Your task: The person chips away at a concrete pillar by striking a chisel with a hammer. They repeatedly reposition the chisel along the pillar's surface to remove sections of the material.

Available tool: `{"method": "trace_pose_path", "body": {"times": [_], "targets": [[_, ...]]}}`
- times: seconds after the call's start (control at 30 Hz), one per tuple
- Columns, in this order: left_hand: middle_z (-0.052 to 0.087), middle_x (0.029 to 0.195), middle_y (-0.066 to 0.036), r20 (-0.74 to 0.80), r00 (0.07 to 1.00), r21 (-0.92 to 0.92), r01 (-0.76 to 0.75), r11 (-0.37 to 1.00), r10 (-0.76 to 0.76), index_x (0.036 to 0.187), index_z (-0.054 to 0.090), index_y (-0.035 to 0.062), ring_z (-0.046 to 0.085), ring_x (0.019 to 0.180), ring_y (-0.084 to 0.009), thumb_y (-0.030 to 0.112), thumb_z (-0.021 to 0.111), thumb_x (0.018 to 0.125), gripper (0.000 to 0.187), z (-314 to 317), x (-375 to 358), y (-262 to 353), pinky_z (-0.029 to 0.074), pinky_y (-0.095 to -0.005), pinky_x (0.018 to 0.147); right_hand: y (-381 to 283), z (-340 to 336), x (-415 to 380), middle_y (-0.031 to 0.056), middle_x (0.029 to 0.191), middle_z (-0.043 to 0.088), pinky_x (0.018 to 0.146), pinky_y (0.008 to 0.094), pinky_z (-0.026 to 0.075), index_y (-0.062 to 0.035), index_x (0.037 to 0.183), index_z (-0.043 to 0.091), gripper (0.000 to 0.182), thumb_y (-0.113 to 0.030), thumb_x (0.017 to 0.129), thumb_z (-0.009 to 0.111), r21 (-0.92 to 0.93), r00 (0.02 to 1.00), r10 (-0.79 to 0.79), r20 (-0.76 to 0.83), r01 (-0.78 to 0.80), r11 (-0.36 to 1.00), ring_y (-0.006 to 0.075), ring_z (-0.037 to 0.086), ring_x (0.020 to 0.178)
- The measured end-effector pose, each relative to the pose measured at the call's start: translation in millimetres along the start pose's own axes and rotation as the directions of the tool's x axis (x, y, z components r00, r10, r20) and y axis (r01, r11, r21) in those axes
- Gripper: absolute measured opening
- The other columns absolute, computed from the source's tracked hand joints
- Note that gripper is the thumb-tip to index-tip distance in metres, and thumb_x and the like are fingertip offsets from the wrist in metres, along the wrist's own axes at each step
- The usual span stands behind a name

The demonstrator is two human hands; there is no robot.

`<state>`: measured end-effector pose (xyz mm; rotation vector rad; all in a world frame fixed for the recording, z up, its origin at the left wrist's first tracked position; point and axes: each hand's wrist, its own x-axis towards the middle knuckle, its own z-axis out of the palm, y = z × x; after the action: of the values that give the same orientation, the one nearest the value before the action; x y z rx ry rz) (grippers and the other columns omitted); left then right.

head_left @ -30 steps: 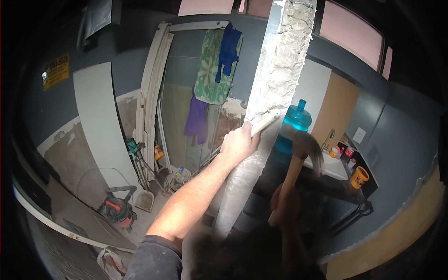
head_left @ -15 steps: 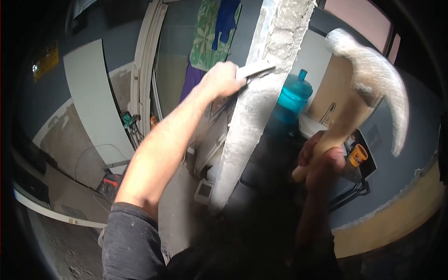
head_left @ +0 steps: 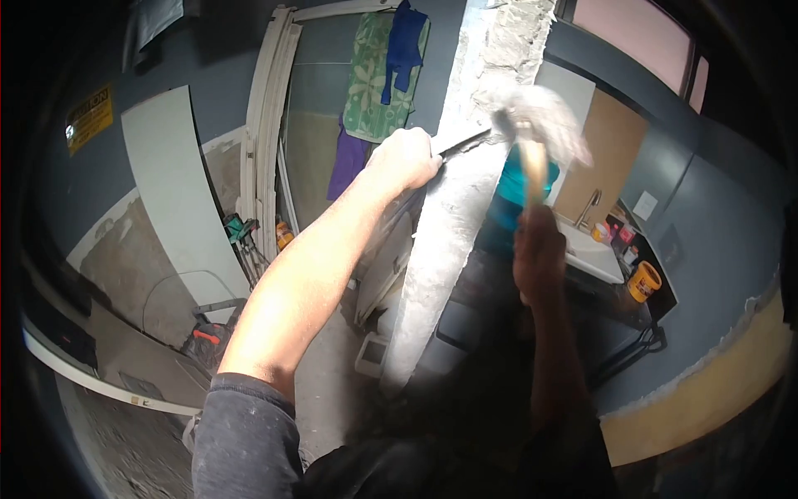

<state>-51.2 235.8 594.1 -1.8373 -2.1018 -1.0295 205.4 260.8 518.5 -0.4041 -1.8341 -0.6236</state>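
A rough grey-white column edge point(head_left: 445, 216) runs from the top centre down to the floor. My left hand point(head_left: 405, 158) is wrapped round a dark flat chisel point(head_left: 465, 143), whose far end rests against the column. Its fingers are closed. My right hand point(head_left: 540, 249) grips the wooden handle of a hammer point(head_left: 534, 162), in shadow right of the column. The hammer head is smeared by motion and lies at the chisel's outer end or just beside it; contact is unclear.
Behind the column stands a blue water jug point(head_left: 525, 179). A sink point(head_left: 590, 249) and an orange tub point(head_left: 644, 281) are at the right. A pale panel point(head_left: 179, 191) leans at the left, near tools and a green patterned cloth point(head_left: 378, 79).
The hammer has swung left and away from the camera, from the upper right to the chisel, with my right hand. My left hand still holds the chisel, slightly lower in view.
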Motion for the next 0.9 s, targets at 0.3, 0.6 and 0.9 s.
{"method": "trace_pose_path", "body": {"times": [0.3, 0.6, 0.9], "targets": [[0.069, 0.112, -0.024, 0.143, 0.983, 0.038, 0.112, 0.993, -0.117, 0.112, 0.068, -0.0021, 0.067, 0.108, -0.0358, 0.029, 0.069, 0.087, 0.040, -11.8, 5.0, 11.2, 0.054, -0.0439, 0.094, -42.0, -84.5, 75.6, 0.0039, 0.066, 0.049, 0.044, 0.0253, 0.033, -0.0029, 0.094, 0.054, 0.059, -0.060, 0.101, 0.041, 0.784, 0.805, 0.589, 0.067, -0.407, 0.468, 0.0103, 0.042, 0.050], [0.069, 0.110, -0.026, 0.105, 0.987, 0.002, 0.121, 0.993, -0.121, 0.109, 0.069, -0.0036, 0.067, 0.107, -0.0372, 0.023, 0.066, 0.085, 0.036, -10.7, -2.2, 13.0, 0.054, -0.0447, 0.094, 0.7, -13.7, 18.3, 0.0164, 0.077, 0.059, 0.066, 0.0440, 0.051, -0.0057, 0.096, 0.056, 0.017, -0.022, 0.099, 0.058, 0.068, 0.962, 0.254, 0.096, -0.261, 0.963, 0.0375, 0.062, 0.072], [0.069, 0.098, -0.030, 0.033, 0.996, -0.011, 0.081, 0.997, -0.081, 0.098, 0.070, -0.0071, 0.068, 0.098, -0.0412, 0.030, 0.070, 0.084, 0.040, -5.1, -3.3, 10.4, 0.055, -0.0470, 0.086, -41.6, -64.5, 38.3, 0.0079, 0.073, 0.053, 0.046, 0.0351, 0.040, -0.0041, 0.097, 0.055, 0.028, -0.031, 0.104, 0.052, 0.516, 0.775, 0.582, 0.245, -0.613, 0.598, 0.0224, 0.050, 0.053]]}}
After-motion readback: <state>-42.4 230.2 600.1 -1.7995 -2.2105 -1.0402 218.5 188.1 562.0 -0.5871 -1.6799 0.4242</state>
